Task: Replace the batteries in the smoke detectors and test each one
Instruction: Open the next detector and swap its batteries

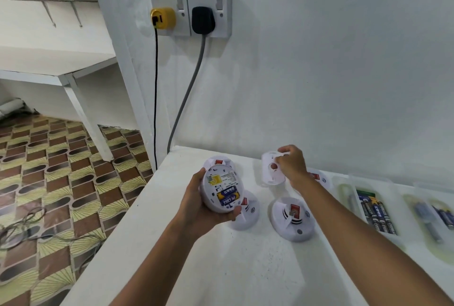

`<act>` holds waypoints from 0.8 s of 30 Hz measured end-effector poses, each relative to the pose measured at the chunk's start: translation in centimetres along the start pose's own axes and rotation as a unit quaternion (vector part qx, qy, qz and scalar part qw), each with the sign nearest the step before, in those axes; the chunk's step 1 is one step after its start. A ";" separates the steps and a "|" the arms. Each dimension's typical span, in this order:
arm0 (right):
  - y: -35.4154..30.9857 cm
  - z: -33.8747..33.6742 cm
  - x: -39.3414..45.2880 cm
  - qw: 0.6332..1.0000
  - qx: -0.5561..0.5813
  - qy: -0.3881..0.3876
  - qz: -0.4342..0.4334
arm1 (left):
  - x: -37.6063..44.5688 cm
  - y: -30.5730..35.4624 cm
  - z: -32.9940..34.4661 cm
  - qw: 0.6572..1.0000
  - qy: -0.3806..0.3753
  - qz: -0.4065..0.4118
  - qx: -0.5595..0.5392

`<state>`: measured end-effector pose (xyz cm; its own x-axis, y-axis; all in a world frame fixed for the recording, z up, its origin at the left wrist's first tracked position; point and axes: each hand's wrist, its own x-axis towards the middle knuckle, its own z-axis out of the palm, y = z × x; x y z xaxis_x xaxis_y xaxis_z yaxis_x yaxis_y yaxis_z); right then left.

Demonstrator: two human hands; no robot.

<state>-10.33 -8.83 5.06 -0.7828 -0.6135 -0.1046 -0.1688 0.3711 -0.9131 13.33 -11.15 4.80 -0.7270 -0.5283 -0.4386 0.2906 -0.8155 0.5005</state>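
The left hand [196,203] grips a round white plastic smoke detector [222,189] above the white counter's [186,256] left edge, back upward, with two blue-and-yellow batteries [228,198] showing in its open bay. The right hand [292,165], raised over the far edge, pinches a round white mounting plate [270,170]. Judging from this, one unit is open and the swap and test remain. Four more white domed detectors [292,218] lie on the counter, clear packs of dark batteries [375,210] towards the right edge.
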 end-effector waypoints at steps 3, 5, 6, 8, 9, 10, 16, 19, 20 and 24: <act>1.2 1.6 2.2 0.991 -0.106 -0.085 -0.010 | 0.4 0.0 0.6 1.000 -0.006 -0.003 -0.011; 2.1 2.4 3.2 0.981 -0.155 -0.113 -0.029 | 0.9 -0.1 0.8 1.000 -0.005 -0.005 -0.009; 2.6 2.7 3.4 0.975 -0.182 -0.120 -0.052 | 1.2 -0.2 0.8 1.000 -0.006 -0.008 -0.009; 3.4 3.0 3.6 0.958 -0.236 -0.126 -0.101 | 1.7 -0.5 1.0 1.000 -0.013 -0.009 -0.009; 3.5 2.8 3.4 0.953 -0.246 -0.124 -0.124 | 2.0 -0.8 1.3 1.000 -0.013 -0.004 -0.008; 3.3 2.5 2.9 0.954 -0.235 -0.119 -0.144 | 2.2 -1.0 1.7 1.000 -0.015 0.001 -0.005; 0.9 -4.1 -5.1 0.974 -0.006 -0.071 -0.216 | 3.2 -3.8 5.5 0.997 -0.021 0.072 -0.025; 3.0 -8.5 -7.2 0.972 -0.001 -0.098 -0.212 | 4.2 -7.2 9.5 0.994 -0.039 0.093 -0.036; 3.8 -9.7 -7.3 0.973 0.008 -0.096 -0.211 | 4.6 -8.4 10.8 0.994 -0.039 0.098 -0.030; 6.5 -14.9 -6.6 0.973 0.027 -0.043 -0.227 | 6.2 -13.5 15.4 0.992 -0.026 0.122 -0.005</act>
<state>-15.16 8.05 5.73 -0.5814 -0.7626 0.2837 -0.4515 0.0123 -0.8922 -4.70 0.26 6.81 -0.6653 -0.6973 -0.2667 0.4679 -0.6678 0.5788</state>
